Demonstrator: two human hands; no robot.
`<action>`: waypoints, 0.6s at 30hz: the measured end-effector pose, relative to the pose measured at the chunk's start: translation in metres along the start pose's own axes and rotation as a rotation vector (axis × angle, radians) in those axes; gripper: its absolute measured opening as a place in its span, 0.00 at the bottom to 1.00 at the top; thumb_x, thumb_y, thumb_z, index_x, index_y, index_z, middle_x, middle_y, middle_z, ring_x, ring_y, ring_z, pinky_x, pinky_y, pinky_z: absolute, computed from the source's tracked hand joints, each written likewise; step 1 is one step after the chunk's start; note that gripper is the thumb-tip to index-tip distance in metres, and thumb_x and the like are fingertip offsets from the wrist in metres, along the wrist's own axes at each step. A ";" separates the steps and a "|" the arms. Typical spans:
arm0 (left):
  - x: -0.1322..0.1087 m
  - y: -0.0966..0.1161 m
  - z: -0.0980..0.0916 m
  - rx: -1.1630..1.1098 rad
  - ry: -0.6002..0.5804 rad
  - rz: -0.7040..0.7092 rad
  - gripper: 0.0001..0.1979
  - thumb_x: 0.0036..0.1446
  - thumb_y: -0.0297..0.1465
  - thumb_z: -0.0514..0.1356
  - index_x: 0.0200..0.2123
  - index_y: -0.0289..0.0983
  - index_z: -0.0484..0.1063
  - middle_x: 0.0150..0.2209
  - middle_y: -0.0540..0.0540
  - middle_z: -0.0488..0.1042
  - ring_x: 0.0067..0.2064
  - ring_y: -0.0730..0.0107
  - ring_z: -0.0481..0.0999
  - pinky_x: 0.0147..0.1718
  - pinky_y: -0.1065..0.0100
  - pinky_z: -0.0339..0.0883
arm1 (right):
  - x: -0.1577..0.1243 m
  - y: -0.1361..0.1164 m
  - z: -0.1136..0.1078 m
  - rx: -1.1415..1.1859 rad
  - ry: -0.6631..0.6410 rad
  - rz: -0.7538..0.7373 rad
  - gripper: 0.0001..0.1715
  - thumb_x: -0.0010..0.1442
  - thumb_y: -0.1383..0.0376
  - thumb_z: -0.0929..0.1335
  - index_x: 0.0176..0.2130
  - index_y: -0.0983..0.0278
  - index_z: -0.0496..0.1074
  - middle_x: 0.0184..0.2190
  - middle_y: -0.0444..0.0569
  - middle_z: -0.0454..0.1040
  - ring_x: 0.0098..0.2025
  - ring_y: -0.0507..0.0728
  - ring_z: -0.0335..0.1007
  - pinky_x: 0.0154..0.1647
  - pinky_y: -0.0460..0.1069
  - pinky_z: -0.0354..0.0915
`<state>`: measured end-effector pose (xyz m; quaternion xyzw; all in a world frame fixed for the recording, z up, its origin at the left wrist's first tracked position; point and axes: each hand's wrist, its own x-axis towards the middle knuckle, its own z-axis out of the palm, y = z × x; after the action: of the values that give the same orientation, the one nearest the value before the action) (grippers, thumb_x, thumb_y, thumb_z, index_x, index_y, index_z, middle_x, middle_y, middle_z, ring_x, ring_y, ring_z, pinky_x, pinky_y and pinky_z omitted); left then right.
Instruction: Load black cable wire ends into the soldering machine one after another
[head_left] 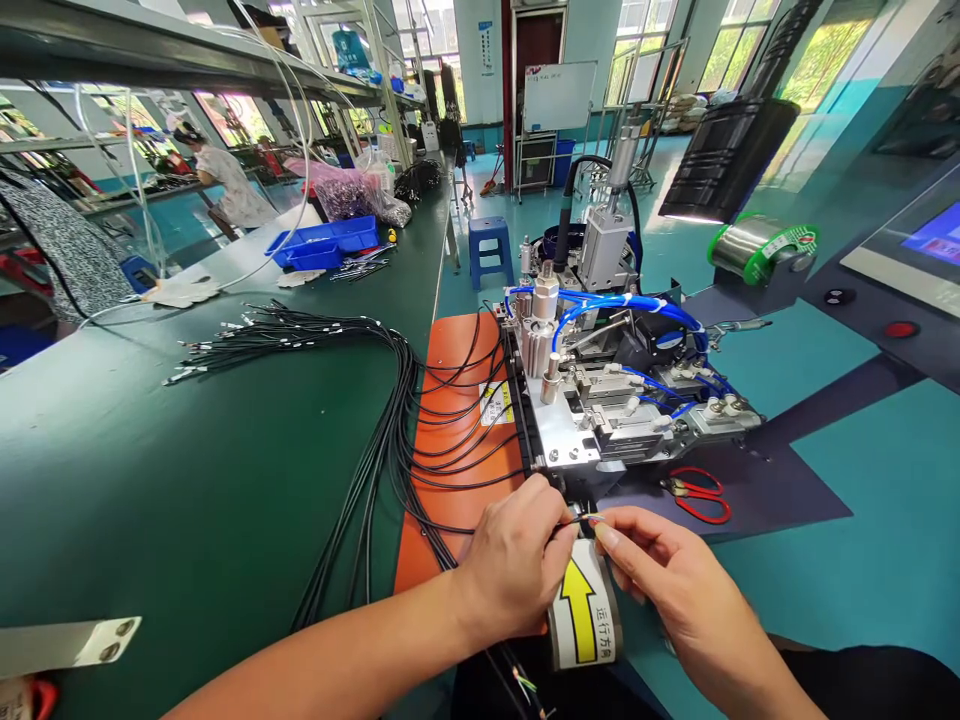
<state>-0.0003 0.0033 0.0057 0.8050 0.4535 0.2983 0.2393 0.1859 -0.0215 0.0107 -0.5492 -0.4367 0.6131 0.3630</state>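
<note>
Nearest the lens, the left hand [517, 560] has its grip closed on a thin black cable [574, 521], pinched between thumb and fingers. The right hand [660, 580] pinches the same cable's bared tip, its grip closed too. Just beneath both hands sits a white label with a yellow arrow [581, 610].

Farther back, from the left, a green bench [187, 480] carries a fanned bundle of black cables [390, 430] (their ends spread towards the left), which loops onto an orange rectangular mat [450, 345]. A silver metal machine with blue hoses [600, 400] stands just beside the mat. Red-handled scissors [697, 495] lie on a dark sheet [787, 490] to its right.
</note>
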 end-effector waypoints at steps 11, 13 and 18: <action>0.000 0.001 -0.005 -0.114 -0.027 -0.029 0.05 0.65 0.29 0.53 0.35 0.37 0.66 0.35 0.47 0.68 0.35 0.69 0.68 0.33 0.67 0.61 | 0.006 0.005 0.002 0.147 -0.024 -0.063 0.16 0.58 0.54 0.74 0.43 0.61 0.79 0.37 0.47 0.77 0.40 0.56 0.68 0.43 0.48 0.66; 0.000 0.001 -0.006 -0.128 -0.032 -0.035 0.06 0.66 0.29 0.51 0.36 0.37 0.66 0.35 0.47 0.68 0.35 0.68 0.67 0.33 0.67 0.61 | 0.006 0.006 0.008 0.136 0.003 -0.093 0.17 0.58 0.54 0.73 0.42 0.62 0.79 0.37 0.48 0.77 0.40 0.57 0.68 0.42 0.48 0.66; 0.001 0.001 -0.006 -0.140 -0.039 -0.032 0.08 0.67 0.29 0.49 0.35 0.37 0.66 0.34 0.46 0.67 0.34 0.68 0.67 0.33 0.66 0.61 | -0.002 0.003 0.020 0.064 0.082 -0.147 0.18 0.59 0.52 0.72 0.42 0.63 0.79 0.35 0.48 0.77 0.39 0.57 0.69 0.40 0.48 0.66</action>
<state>-0.0036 0.0042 0.0104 0.7847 0.4393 0.3097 0.3087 0.1666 -0.0266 0.0090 -0.5286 -0.4409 0.5754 0.4417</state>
